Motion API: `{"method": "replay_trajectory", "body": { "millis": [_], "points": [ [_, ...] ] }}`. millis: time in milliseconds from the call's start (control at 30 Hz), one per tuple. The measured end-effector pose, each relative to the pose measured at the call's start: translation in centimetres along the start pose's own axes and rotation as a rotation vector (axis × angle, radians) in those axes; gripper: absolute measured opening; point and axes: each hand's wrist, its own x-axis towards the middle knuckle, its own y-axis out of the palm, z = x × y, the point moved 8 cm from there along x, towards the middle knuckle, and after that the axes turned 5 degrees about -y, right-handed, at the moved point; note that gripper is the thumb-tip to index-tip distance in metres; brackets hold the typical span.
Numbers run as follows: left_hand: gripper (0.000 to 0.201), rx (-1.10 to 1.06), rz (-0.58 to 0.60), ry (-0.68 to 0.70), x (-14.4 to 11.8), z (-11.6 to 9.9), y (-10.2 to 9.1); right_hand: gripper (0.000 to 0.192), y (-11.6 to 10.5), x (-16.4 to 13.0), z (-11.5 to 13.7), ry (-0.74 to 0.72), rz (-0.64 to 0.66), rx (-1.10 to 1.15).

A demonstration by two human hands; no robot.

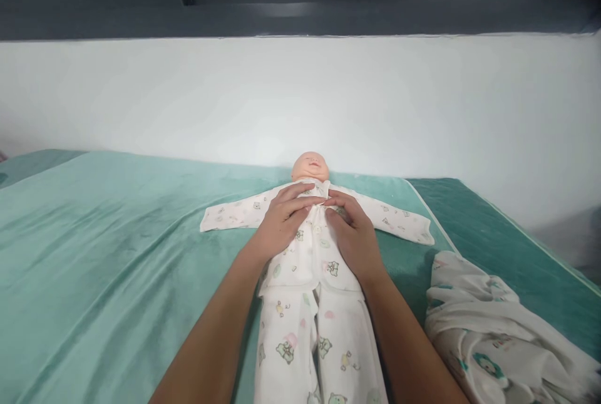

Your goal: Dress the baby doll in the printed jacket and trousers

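At frame centre, a doll (pixel 310 167) in a printed suit (pixel 313 260) lies on the green bed (pixel 107 247). Left hand (pixel 282 221) and right hand (pixel 353 232) rest flat on its chest, fingers pressed together. Open bed spreads leftward; a crumpled blanket (pixel 488 322) crowds the lower right edge.

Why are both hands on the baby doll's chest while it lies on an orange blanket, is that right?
Not quite. Both hands, the left hand and the right hand, do rest on the baby doll, but the blanket under it is teal green, not orange. The head view shows this.
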Motion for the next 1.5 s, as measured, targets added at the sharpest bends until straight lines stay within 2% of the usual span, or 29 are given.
{"method": "replay_trajectory", "body": {
  "millis": [200,567,700,833,967,1100,1500],
  "points": [
    [0.034,-0.032,-0.102,-0.074,-0.4,0.7,-0.3,0.005,-0.4,0.0,-0.4,0.057,-0.075,0.094],
    [0.032,-0.023,-0.070,-0.064,-0.9,0.2,-0.2,0.006,-0.3,0.1,-0.7,0.043,-0.062,0.106],
    [0.023,-0.064,-0.070,-0.084,-1.3,0.0,-0.3,0.006,-0.4,0.0,-0.4,0.044,-0.055,0.092],
    [0.013,-0.111,-0.025,-0.101,-1.7,-0.6,-0.3,0.012,-0.3,0.1,0.0,0.022,0.004,0.001],
    [0.013,-0.138,0.042,-0.105,-2.0,-1.1,-0.2,0.019,0.2,0.0,0.7,-0.050,0.092,-0.010],
    [0.012,-0.176,0.085,-0.110,-2.1,-1.1,-0.1,0.025,0.5,-0.1,1.0,-0.070,0.122,-0.022],
    [0.011,-0.195,0.059,-0.114,-2.0,-1.3,-0.2,0.028,0.7,-0.2,1.3,-0.104,0.157,-0.096]
  ]
}}
